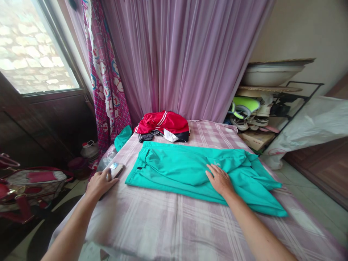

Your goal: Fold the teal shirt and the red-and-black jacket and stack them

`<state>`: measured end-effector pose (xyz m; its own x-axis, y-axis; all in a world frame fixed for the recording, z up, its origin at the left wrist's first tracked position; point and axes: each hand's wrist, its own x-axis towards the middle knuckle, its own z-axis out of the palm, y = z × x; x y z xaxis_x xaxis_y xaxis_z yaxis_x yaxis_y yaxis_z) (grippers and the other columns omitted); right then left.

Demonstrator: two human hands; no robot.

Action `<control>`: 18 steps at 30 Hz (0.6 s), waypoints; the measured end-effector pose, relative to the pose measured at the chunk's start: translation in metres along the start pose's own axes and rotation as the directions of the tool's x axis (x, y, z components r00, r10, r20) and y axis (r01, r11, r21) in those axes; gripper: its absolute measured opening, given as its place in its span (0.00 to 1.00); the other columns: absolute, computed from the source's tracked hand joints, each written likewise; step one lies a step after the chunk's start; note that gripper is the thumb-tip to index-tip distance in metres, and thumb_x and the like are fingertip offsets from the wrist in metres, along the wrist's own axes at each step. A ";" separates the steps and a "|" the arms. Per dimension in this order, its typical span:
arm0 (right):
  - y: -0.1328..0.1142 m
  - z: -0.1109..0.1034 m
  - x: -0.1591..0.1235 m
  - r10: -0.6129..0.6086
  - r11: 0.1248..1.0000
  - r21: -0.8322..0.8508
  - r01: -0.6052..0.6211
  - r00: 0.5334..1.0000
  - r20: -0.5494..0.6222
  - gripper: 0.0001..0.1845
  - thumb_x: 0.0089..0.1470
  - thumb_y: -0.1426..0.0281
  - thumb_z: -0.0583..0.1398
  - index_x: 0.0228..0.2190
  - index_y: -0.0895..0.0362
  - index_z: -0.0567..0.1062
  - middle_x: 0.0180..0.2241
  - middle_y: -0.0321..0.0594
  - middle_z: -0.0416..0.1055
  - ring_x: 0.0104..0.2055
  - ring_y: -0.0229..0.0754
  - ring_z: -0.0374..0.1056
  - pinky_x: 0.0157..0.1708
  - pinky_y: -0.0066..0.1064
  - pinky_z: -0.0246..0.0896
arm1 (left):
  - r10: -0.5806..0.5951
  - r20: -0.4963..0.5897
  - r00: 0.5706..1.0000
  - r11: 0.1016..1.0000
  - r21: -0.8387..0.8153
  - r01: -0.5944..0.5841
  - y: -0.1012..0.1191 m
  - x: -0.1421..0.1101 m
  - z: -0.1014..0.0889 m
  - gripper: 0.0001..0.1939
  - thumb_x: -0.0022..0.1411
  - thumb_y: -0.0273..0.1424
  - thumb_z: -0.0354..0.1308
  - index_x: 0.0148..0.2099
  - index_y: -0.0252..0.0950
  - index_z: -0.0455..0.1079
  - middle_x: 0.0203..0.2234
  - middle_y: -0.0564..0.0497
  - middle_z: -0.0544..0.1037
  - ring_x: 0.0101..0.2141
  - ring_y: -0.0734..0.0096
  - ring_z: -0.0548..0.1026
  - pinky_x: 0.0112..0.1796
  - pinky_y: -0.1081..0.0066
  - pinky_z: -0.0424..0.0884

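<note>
Head view, inspected remotely: I see the right hand [219, 180] open, fingers spread, pressing a folded teal cloth garment [174, 170] flat; the left hand [100, 183] curls narrowly around a slim white phone-like device [115, 169]. The 2 hands rest over a pink plaid bedsheet [152, 221], with a red-and-black garment [163, 123] beyond.

Daylight pours through the window [43, 72] on my left, so bright that the stone wall [24, 43] outside nearly burns out, while the dark wooden panel [35, 127] below it sinks into dimness. The lilac curtain [185, 54] glows softly, and the bed sheet [174, 221] carries only faint shadows (my fingers [213, 173] cast almost none). The wide lens bends everything toward the edges, and one small patch [122, 166] is pixelated.
</note>
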<state>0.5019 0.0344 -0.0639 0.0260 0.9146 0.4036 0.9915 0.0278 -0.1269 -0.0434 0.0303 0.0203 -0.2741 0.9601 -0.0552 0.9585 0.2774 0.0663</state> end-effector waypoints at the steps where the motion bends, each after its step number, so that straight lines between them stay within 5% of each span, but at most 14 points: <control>1: 0.000 0.000 0.000 -0.001 1.000 -0.005 0.001 1.000 0.002 0.25 0.64 0.60 0.48 0.56 0.51 0.73 0.58 0.44 0.70 0.61 0.49 0.63 0.60 0.44 0.58 | -0.008 0.011 1.000 1.000 0.000 0.008 -0.001 0.000 0.000 0.36 0.55 0.56 0.50 0.60 0.40 0.64 0.50 0.36 0.73 0.50 0.44 0.72 0.43 0.58 0.69; 10: -0.004 -0.004 0.001 0.016 1.000 -0.014 -0.016 0.999 0.030 0.25 0.64 0.61 0.50 0.57 0.53 0.72 0.59 0.45 0.69 0.62 0.49 0.62 0.60 0.43 0.58 | -0.055 -0.015 0.998 0.998 -0.034 0.055 0.000 -0.002 -0.004 0.45 0.50 0.57 0.56 0.65 0.40 0.61 0.59 0.32 0.66 0.57 0.34 0.66 0.48 0.48 0.67; 14: -0.006 -0.004 0.001 0.024 1.000 -0.008 -0.023 0.999 0.038 0.24 0.64 0.61 0.50 0.57 0.53 0.72 0.60 0.45 0.68 0.62 0.50 0.62 0.60 0.44 0.57 | 0.100 -0.232 0.967 0.994 -0.008 -0.104 0.057 -0.010 -0.015 0.37 0.61 0.51 0.50 0.66 0.35 0.61 0.65 0.32 0.59 0.62 0.39 0.61 0.56 0.48 0.61; 18: -0.012 -0.011 0.002 0.039 0.999 -0.017 -0.038 0.997 0.072 0.25 0.65 0.61 0.49 0.58 0.53 0.72 0.60 0.46 0.68 0.63 0.50 0.61 0.61 0.43 0.56 | 0.480 -0.284 0.830 0.862 -0.022 -0.506 0.144 -0.011 -0.012 0.28 0.68 0.44 0.44 0.65 0.38 0.64 0.66 0.40 0.61 0.65 0.53 0.58 0.62 0.56 0.54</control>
<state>0.4914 0.0311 -0.0516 0.0556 0.9415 0.3323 0.9918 -0.0138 -0.1269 0.0971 0.0599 0.0428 0.2100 0.9399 0.2694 0.9634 -0.2459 0.1070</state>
